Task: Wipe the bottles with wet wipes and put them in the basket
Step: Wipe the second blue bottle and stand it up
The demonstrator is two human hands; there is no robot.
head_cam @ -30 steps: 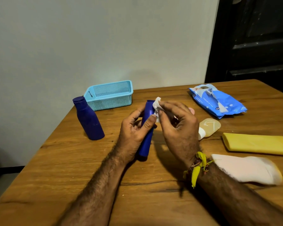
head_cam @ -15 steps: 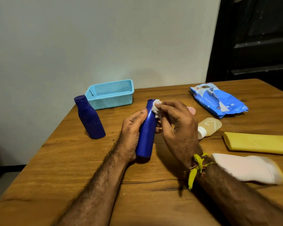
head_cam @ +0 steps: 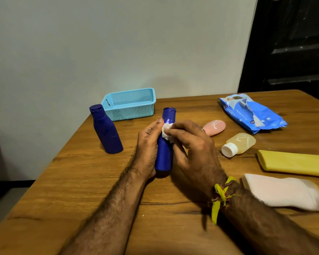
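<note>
Blue bottle point(head_cam: 106, 131) stands near the bench's point(head_cam: 81, 190) left edge, before a turquoise basket point(head_cam: 129, 104) at the back; mid-bench, the left hand point(head_cam: 148, 146) grips another blue bottle point(head_cam: 164, 155) while the right hand point(head_cam: 193, 146) pinches a white wipe point(head_cam: 167, 132) against it

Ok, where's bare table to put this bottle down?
Bare wood lies in front of the dark bottle at the near-left, and between basket and wipes pack. The right side is crowded: small bottles, yellow cloth.
</note>
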